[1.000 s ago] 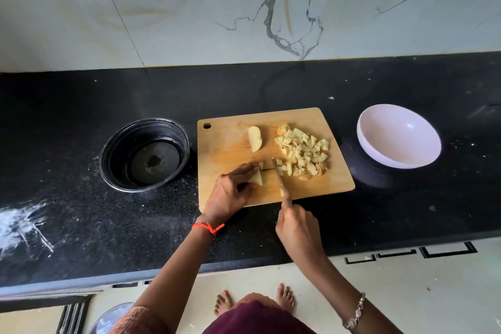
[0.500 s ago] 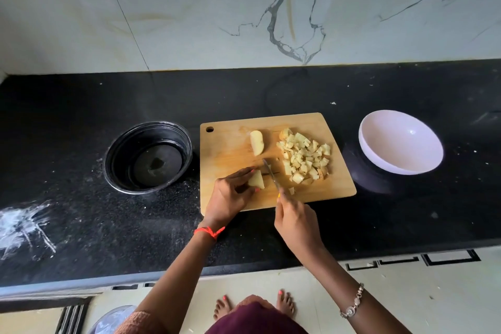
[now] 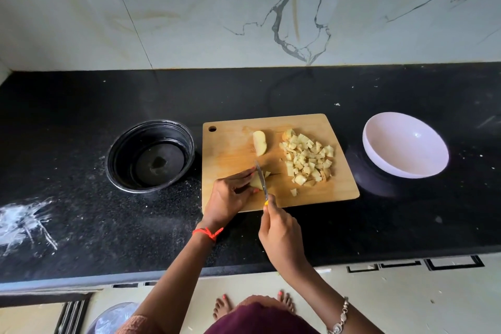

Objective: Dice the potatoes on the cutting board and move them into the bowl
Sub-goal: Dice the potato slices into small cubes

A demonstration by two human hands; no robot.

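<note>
The left grip point(image 3: 227, 198) pins a potato piece point(image 3: 254, 182) to the cutting board point(image 3: 230, 149), its fingers curled over it. The right grip point(image 3: 279, 233) is clenched around the handle of a knife point(image 3: 261, 177), whose blade lies across that piece. A potato wedge point(image 3: 259, 143) lies beyond the left grip. The diced pile point(image 3: 307, 160) sits up and to the right of the blade. The white bowl point(image 3: 405, 144) stands well right of both grips, off the board, on the bench point(image 3: 81, 211). A black pot point(image 3: 150, 156) stands to the left of the left grip.
</note>
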